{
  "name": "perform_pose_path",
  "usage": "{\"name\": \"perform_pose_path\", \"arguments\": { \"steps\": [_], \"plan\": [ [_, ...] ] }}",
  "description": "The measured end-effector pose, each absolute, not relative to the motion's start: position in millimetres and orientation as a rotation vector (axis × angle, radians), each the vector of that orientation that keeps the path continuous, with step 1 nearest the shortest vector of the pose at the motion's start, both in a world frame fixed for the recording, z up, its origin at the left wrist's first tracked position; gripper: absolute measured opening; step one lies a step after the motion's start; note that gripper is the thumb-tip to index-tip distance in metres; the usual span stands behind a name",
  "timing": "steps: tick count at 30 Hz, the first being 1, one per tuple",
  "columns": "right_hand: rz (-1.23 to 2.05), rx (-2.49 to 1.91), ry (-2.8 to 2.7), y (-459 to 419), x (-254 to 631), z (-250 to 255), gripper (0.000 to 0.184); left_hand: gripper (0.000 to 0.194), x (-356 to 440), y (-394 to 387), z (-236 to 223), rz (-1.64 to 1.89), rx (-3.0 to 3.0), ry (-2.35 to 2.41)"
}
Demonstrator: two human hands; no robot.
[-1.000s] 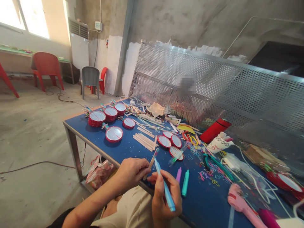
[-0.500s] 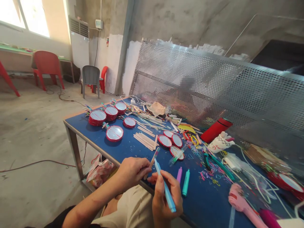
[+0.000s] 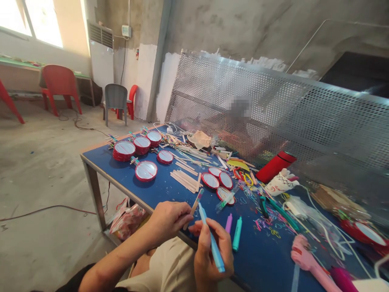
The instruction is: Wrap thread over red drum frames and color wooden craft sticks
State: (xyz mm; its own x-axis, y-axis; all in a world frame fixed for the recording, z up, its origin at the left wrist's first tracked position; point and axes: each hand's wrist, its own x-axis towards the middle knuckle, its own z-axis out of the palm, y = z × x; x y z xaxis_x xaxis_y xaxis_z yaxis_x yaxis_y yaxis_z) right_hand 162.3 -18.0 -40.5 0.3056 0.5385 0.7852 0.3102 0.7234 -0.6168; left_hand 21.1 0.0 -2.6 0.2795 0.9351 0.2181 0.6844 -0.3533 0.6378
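My left hand pinches a wooden craft stick near the table's front edge. Colour shows on the stick's upper end. In my right hand is a light blue marker, its tip close to or touching that coloured end; I cannot tell which. Just right of this hand lie a purple marker and a teal marker. Beyond my hands, plain craft sticks lie in a row, beside several red-rimmed round discs.
On the blue table, stacked red-rimmed discs with stick handles stand at the left. Rubber bands, green-handled pliers, a red bottle and a pink glue gun lie to the right. Behind a perforated metal screen sits a person.
The marker's tip has shifted very slightly along the stick's coloured end. Both hands otherwise hold the same things in nearly the same place.
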Motion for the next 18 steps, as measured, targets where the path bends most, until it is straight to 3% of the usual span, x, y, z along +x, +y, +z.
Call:
{"name": "perform_pose_path", "arguments": {
  "steps": [18],
  "plan": [
    [0.178,-0.810,-1.309,-17.9,162.5,-40.3,0.012,0.020,20.4,0.8,-4.4,0.835,2.163,1.446]
  ]
}}
